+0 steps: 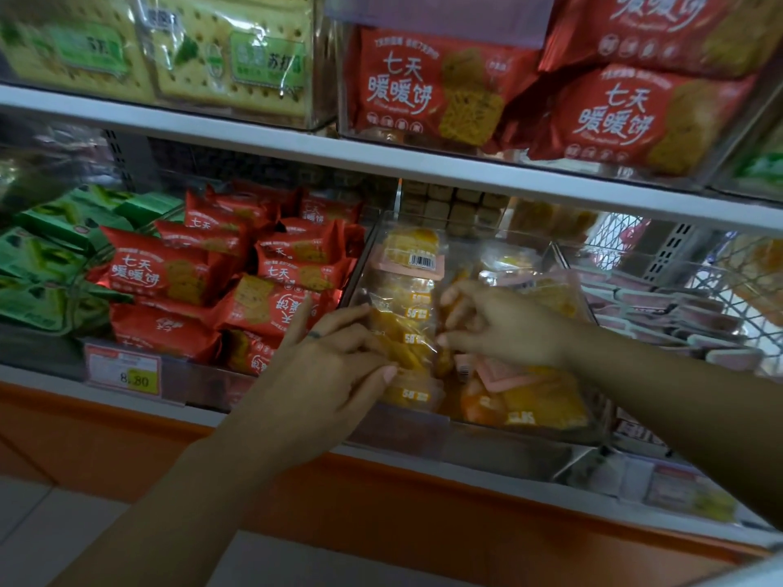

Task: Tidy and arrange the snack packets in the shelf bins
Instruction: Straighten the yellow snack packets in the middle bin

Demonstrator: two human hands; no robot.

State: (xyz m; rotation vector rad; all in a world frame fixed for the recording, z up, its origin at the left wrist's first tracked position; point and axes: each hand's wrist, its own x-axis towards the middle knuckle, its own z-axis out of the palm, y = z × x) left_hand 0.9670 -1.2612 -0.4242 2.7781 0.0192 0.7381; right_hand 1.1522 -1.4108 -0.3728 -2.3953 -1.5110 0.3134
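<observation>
Just right of centre, a clear bin (508, 442) of hard glossy plastic holds the yellow snack packets (406, 315). They are flat, crinkly transparent sachets with golden-orange pieces inside, standing on edge in a row that runs from 6 toward 12 o'clock. Several carry a small orange label reading "58"; the rest of the print is too blurred to read. The rearmost packet has a white barcode sticker (421, 260).

The left hand (334, 358) comes in from 7 o'clock. Its fingers curl lightly over the tops of the front packets and its thumb presses the nearest one, so it grips a few together. A dark ring (315, 334) sits on one finger. The right hand (500, 319) reaches in from 4 o'clock, its fingers bent down and pinching packet tops just beside the left hand's.

At 9 o'clock the neighbouring bin is heaped with shiny red packets (169, 273), foil pillows printed "七天暖暖饼" in white beside a picture of a square biscuit. Beyond them lie green packets (51, 256). A price tag (127, 372) at 8 o'clock reads "8.80". At 3 o'clock is a row of pale pink packets (678, 315).

On the white shelf above, large red packs (423, 91) at 12 o'clock bear the same "七天暖暖饼". At 11 o'clock are clear-wrapped cracker packs (229, 65), pale and dotted with holes, with green labels showing "苏打".
</observation>
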